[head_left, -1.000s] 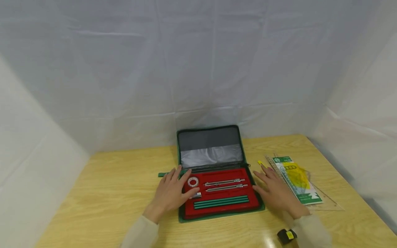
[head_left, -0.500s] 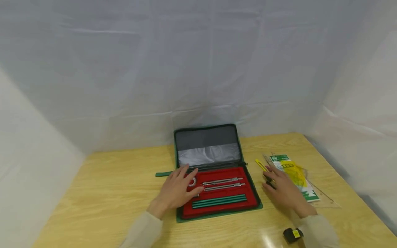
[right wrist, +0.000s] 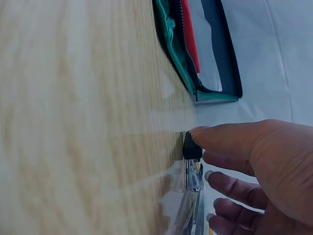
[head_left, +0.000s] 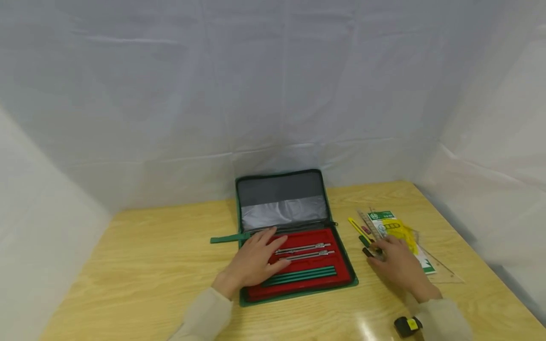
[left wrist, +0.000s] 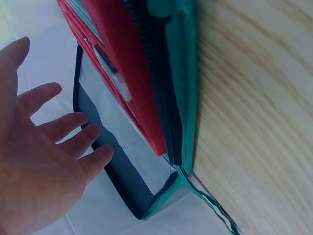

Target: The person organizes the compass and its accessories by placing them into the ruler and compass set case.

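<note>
A green zip case (head_left: pixel 281 199) lies unzipped with its lid leaning back. Its red tray (head_left: pixel 304 237) holds two metal compasses (head_left: pixel 304 252) and several green pencils (head_left: pixel 304 274). My left hand (head_left: pixel 253 260) hovers over the tray's left side, fingers spread, holding nothing; it hides what lies under it. To the right, my right hand (head_left: pixel 398 263) is around a small item with a black end (right wrist: pixel 192 147) and a clear body (right wrist: pixel 194 178). The thumb touches or nearly touches the black end. A yellow cutter (head_left: pixel 358 228), a pink piece (head_left: pixel 366 229) and a dark green piece (head_left: pixel 364 240) lie beside these fingers.
Behind the right hand lie a green and white packet (head_left: pixel 381 216), a yellow translucent sheet (head_left: pixel 398 230) and clear set squares (head_left: pixel 448 274). A black tape measure (head_left: pixel 407 327) sits near the right sleeve. A green strap (head_left: pixel 228 238) extends left from the case. White sheeting (head_left: pixel 273 94) encloses the table.
My left hand has moved right over the tray, covering the white ring and eraser. The right hand has left the case's edge for the small items, its fingers now bent around them.
</note>
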A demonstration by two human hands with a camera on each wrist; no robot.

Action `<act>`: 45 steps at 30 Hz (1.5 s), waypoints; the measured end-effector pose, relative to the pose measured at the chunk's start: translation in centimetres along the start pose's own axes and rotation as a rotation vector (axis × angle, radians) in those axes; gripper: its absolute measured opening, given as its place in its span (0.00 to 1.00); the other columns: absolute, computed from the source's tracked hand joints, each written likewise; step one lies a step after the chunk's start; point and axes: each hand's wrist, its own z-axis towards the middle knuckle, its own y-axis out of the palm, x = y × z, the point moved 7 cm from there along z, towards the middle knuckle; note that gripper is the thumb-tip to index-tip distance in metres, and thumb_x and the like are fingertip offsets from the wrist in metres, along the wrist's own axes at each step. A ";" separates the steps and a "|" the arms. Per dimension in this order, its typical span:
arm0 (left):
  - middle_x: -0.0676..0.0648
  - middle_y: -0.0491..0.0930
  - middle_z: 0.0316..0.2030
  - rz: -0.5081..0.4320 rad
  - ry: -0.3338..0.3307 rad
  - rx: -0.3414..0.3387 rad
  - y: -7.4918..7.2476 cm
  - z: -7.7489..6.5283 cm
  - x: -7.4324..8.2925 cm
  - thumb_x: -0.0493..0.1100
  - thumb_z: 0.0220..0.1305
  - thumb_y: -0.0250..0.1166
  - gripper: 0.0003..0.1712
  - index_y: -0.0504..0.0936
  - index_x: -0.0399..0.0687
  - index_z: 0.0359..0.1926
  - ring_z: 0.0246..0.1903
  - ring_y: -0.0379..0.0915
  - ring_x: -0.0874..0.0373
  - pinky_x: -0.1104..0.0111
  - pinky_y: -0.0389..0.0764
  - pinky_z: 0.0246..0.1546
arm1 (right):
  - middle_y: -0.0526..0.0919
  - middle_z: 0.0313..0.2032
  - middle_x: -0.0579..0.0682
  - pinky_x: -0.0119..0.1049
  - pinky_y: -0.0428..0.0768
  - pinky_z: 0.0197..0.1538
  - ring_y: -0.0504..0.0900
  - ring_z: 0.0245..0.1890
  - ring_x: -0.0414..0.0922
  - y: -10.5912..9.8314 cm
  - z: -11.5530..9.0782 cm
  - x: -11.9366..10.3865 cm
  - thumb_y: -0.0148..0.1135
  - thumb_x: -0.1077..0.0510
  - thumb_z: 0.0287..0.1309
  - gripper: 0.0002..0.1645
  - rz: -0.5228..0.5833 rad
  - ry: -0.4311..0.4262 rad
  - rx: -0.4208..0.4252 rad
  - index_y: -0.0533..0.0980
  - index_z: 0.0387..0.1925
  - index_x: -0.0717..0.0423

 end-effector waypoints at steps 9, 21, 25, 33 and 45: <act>0.44 0.52 0.68 -0.034 0.001 -0.047 0.3 0.0 0.6 0.69 0.61 0.43 0.36 0.60 0.60 0.65 0.66 0.46 0.47 0.50 0.56 0.61 | 0.77 0.38 0.50 0.37 0.74 0.30 0.74 0.31 0.40 0.3 -0.3 0.4 0.61 0.45 0.51 0.17 0.020 0.090 -0.046 0.78 0.38 0.52; 0.43 0.55 0.67 -0.046 0.010 -0.023 0.3 -0.5 0.6 0.69 0.62 0.42 0.34 0.65 0.58 0.62 0.65 0.48 0.48 0.51 0.57 0.61 | 0.78 0.39 0.51 0.35 0.73 0.27 0.75 0.30 0.41 0.5 -0.2 -0.4 0.60 0.47 0.52 0.11 0.019 0.137 -0.061 0.79 0.34 0.48; 0.44 0.55 0.67 -0.044 -0.002 -0.020 0.2 -0.7 0.3 0.68 0.62 0.42 0.33 0.66 0.58 0.61 0.66 0.47 0.49 0.51 0.56 0.61 | 0.78 0.39 0.51 0.35 0.73 0.27 0.74 0.29 0.40 0.7 -0.1 -0.5 0.61 0.48 0.51 0.10 0.019 0.149 -0.071 0.79 0.32 0.48; 0.45 0.55 0.67 -0.044 -0.021 -0.024 0.2 -1.1 -0.1 0.68 0.62 0.43 0.33 0.67 0.58 0.61 0.66 0.46 0.49 0.51 0.54 0.62 | 0.80 0.38 0.49 0.35 0.70 0.23 0.74 0.27 0.39 1.2 0.0 -0.7 0.61 0.48 0.52 0.08 0.020 0.164 -0.112 0.80 0.32 0.46; 0.42 0.60 0.65 -0.038 0.009 0.054 -0.2 -1.9 -0.5 0.64 0.63 0.46 0.29 0.70 0.55 0.58 0.64 0.52 0.48 0.50 0.57 0.60 | 0.82 0.35 0.47 0.35 0.71 0.24 0.74 0.25 0.38 1.0 0.0 -1.3 0.59 0.47 0.54 0.10 0.004 0.160 -0.130 0.80 0.34 0.46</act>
